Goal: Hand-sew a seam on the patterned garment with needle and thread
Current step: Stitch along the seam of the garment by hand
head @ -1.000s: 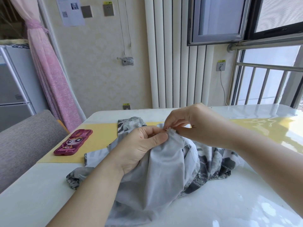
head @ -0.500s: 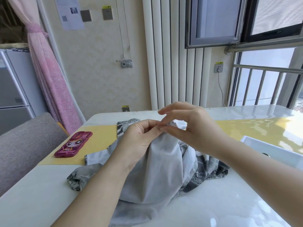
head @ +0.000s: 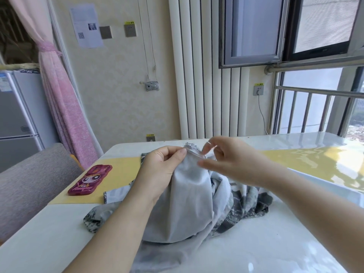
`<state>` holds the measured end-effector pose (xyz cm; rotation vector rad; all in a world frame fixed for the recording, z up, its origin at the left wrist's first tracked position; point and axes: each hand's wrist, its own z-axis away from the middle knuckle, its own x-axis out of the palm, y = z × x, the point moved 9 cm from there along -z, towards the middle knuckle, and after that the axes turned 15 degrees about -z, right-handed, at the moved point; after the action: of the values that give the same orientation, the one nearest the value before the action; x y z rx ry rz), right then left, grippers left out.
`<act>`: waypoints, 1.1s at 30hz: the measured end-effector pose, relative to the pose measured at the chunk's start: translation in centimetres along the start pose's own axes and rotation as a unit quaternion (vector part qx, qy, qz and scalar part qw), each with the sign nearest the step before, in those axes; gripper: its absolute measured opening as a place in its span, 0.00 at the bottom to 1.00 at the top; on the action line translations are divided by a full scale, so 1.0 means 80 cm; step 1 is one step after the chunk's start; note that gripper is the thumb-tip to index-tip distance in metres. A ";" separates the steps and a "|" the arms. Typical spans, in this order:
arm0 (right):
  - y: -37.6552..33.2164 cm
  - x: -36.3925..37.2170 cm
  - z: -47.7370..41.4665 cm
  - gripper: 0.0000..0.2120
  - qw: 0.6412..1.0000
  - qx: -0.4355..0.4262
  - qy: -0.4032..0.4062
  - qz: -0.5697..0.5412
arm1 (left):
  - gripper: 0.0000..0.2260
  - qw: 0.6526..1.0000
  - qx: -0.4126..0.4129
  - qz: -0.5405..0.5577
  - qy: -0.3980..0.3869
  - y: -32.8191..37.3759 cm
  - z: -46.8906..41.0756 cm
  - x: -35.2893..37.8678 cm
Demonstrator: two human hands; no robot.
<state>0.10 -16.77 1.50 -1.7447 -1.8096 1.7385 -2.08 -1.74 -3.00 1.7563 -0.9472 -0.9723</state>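
- At frame centre, garment (head: 189, 194) heaped on table (head: 275, 243); 1 fold gripped by left hand (head: 163, 168).
- Beside it, right hand (head: 232, 162) blurred, fingers half-spread; hold cannot be told.
- Fold likely lost if thread is tugged hard.

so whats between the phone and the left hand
Only a strip of yellow mat, up to the garment that the left hand grips; the head view shows it.

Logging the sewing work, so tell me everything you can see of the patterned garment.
The garment is soft cloth, plain pale grey on the upturned side, grey-and-white patterned at its lower edges. It lies crumpled on the white table, partly over a yellow mat. The left hand pinches a fold lifted at its top; the right hand, blurred, is beside that fold.
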 end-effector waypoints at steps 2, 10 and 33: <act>0.000 0.005 0.005 0.07 0.997 0.011 -0.027 0.075 | 0.04 1.000 0.000 -0.007 0.004 0.001 0.000 -0.002; -0.032 -0.023 0.005 0.17 0.977 -0.064 0.042 -0.200 | 0.06 1.000 0.002 -0.028 0.004 0.004 0.004 0.005; -0.024 -0.006 0.018 0.22 0.987 -0.055 0.133 -0.072 | 0.05 1.000 0.025 -0.015 -0.002 0.011 0.012 0.015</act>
<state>-1.97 -17.43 2.65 -1.7388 -1.8901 1.3041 -2.60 -3.42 -2.71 1.8156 -0.9583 -0.9781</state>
